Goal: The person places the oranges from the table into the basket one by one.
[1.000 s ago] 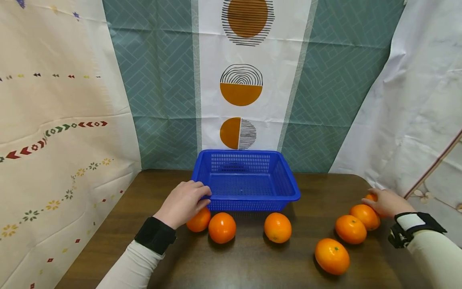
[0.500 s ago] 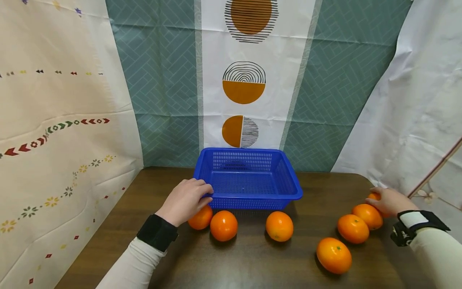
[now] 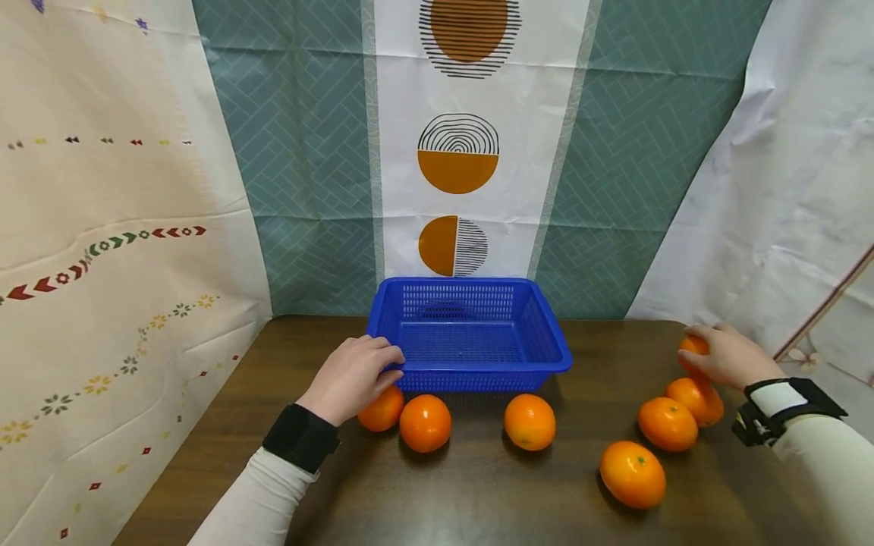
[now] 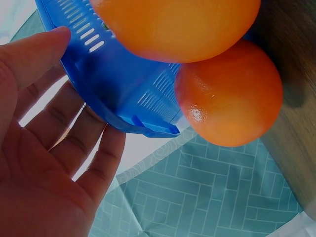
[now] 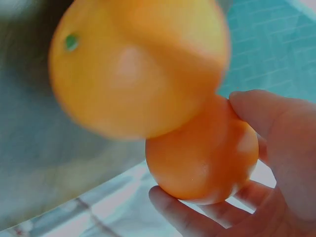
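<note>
A blue plastic basket (image 3: 478, 381) with slotted walls stands at the back middle of the table. My left hand (image 3: 351, 379) grips its front left corner; in the left wrist view the thumb lies on one side of the rim and the fingers (image 4: 109, 153) on the other. Two oranges sit close by that hand, one orange (image 3: 382, 409) partly hidden under it and another orange (image 3: 425, 423) beside it. At the far right my right hand (image 3: 737, 358) holds an orange (image 5: 202, 153) between thumb and fingers, just above a second orange (image 3: 698, 402).
A single orange (image 3: 529, 422) lies in front of the basket. Two more, a tilted orange (image 3: 668, 425) and a nearer orange (image 3: 632, 475), rest at the right of the brown wooden table (image 3: 478, 500). A patterned cloth (image 3: 314, 227) hangs behind the basket.
My right hand has risen and moved slightly left with the orange in its fingers. The left hand stays on the basket's corner, and the other oranges keep their places.
</note>
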